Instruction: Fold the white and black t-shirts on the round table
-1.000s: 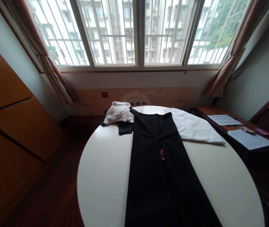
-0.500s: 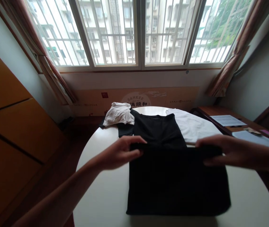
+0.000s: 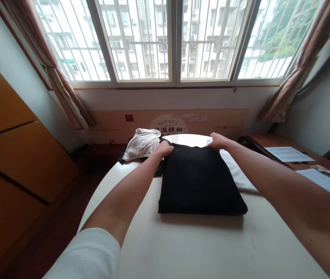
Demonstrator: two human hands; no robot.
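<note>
Crumpled white cloth (image 3: 141,144) just beside left hand (image 3: 164,149), fingers together on far edge of folded black garment (image 3: 200,182), which lies flat mid-worktop (image 3: 211,244). Right hand (image 3: 219,141) on its far right corner, fingers together; pinch or press, cannot tell. White garment (image 3: 238,174) beyond, partly under it; papers (image 3: 288,154) on desk (image 3: 258,142).

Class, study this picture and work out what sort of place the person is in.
Probably a room in a flat: barred, curtained windows facing apartment blocks, wooden cupboard doors, and folded black clothing on a round white table.
</note>
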